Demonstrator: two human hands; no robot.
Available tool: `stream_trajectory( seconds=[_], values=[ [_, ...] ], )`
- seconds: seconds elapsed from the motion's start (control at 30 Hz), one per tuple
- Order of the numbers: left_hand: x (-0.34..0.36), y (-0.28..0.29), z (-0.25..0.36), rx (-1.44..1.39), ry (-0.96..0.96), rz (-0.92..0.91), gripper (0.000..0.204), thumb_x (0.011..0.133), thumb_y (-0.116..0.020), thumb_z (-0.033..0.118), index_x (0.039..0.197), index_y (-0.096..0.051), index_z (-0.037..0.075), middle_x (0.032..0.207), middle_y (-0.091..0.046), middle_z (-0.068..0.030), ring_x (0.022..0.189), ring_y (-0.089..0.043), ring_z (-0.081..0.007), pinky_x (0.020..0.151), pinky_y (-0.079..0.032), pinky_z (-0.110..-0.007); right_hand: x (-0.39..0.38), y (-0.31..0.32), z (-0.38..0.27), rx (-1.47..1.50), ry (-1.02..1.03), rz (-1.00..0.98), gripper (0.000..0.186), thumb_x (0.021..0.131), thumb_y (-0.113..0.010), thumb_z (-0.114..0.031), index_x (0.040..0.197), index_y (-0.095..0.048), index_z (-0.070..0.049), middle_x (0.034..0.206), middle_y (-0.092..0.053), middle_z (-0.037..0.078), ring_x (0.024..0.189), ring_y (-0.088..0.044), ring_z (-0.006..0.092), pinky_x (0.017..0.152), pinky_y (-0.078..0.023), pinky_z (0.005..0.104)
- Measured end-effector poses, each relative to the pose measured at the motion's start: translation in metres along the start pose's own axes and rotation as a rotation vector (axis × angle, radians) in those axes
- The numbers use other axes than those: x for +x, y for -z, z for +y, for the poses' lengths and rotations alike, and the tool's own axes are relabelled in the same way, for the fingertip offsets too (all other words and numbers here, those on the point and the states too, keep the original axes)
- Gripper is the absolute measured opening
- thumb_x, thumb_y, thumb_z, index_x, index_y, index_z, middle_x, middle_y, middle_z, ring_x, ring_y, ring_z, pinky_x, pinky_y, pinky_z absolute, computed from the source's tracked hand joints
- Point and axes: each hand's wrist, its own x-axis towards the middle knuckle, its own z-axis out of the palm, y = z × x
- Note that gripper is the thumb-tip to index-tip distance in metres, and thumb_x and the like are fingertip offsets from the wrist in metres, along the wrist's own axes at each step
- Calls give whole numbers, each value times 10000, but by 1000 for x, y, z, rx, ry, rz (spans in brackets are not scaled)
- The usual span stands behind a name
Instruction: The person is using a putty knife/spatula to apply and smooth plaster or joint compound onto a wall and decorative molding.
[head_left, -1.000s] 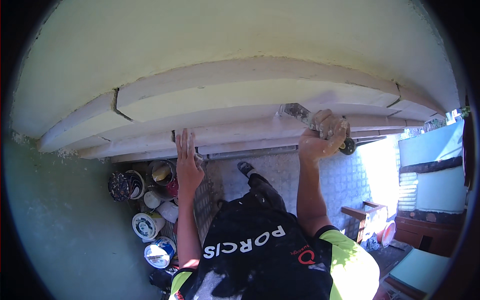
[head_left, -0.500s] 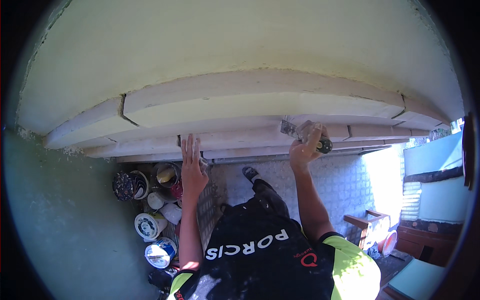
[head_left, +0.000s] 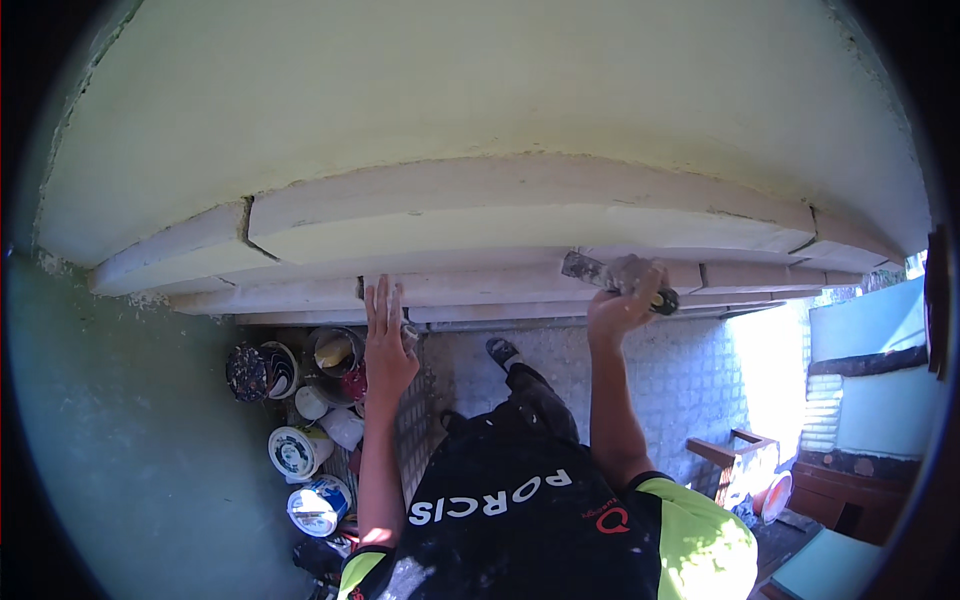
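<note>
My right hand (head_left: 622, 305) is wrapped round the dark handle of a putty knife (head_left: 583, 267). Its flat, smeared blade points left and lies at the face of a pale stepped moulding (head_left: 520, 228). Further left, my left hand (head_left: 388, 350) rests against one of the lower ledges with its fingers stretched upward, near a dark joint in the ledge. A small greyish patch shows beside the left thumb; what it is I cannot make out. Whitish dust or filler marks the fingers of both hands.
Below left along the green wall (head_left: 160, 430) stand several paint buckets (head_left: 297, 453) and tubs. A wooden frame (head_left: 735, 450) and a reddish bucket (head_left: 773, 497) stand at the lower right. My shoe (head_left: 503, 352) is on the patterned floor (head_left: 640, 370) beneath the ledges.
My right hand and the putty knife have shifted slightly right and down along the moulding. The left hand stays almost in place against the ledge. The whole view has tilted a little.
</note>
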Motion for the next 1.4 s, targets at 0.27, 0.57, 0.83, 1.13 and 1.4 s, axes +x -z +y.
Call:
stream_trajectory(
  seconds=[0.27, 0.57, 0.83, 1.13, 1.4],
  values=[
    [-5, -3, 4, -4, 15, -10, 912, 680, -467, -144, 1534, -281, 117, 1604, -221, -155, 1486, -138, -431, 1161, -299, -491, 3, 6, -43, 498, 5, -174, 332, 973, -532, -195, 711, -332, -164, 577, -259, -41, 537, -309, 103, 525, -307, 267],
    [-2, -10, -3, -25, -31, 54, 954, 653, -484, -167, 1536, -273, 128, 1607, -213, -156, 1488, -121, -434, 1171, -287, -486, -23, -3, -34, 336, 170, -173, 310, 996, -513, -186, 733, -359, -127, 634, -303, -21, 627, -406, 117, 577, -333, 262],
    [-1, 5, 5, -2, 44, -6, 910, 699, -552, -119, 1532, -286, 129, 1617, -209, -123, 1498, -132, -393, 1137, -327, -491, -23, 19, -11, 144, -140, -147, 163, 1002, -500, -127, 865, -508, -38, 802, -521, 19, 728, -450, 99, 690, -395, 265],
    [-7, 9, -7, 349, 73, 70, 711, 777, -605, 26, 1455, -415, 120, 1548, -370, -89, 1429, -345, -273, 1071, -351, -451, -6, 68, -42, -302, -104, -549, 176, 1011, -521, -175, 1020, -565, -4, 901, -568, 49, 772, -531, 134, 737, -458, 280],
    [-1, 56, -80, 411, 367, 398, 535, 785, -642, 56, 1304, -514, 60, 1405, -511, -115, 1285, -487, -305, 1038, -380, -435, 44, 87, -92, -293, -113, -765, 276, 937, -595, -142, 1096, -616, 82, 927, -621, 150, 743, -640, 181, 686, -528, 295]
  ],
)
